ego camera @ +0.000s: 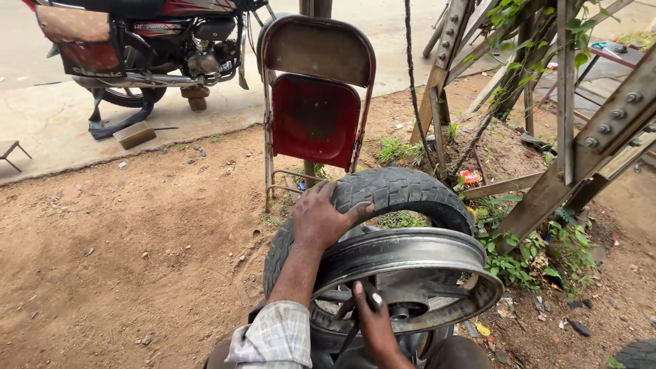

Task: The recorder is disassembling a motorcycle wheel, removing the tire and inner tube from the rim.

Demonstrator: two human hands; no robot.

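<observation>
Tyre (400, 191) partly behind rim (410, 256)

hands: 2, left hand (320, 220) on the tyre, right hand (374, 320) at the wheel rim
tyres: 1 black tyre (396, 190) half off its rim, plus part of another tyre (639, 355) at bottom right corner
wheel rims: 1 metal rim (410, 256)
folding chairs: 1, red (316, 102)
motorbikes: 1 (154, 48)
steel beams with bolts: 2 (608, 130) (445, 51)
</observation>
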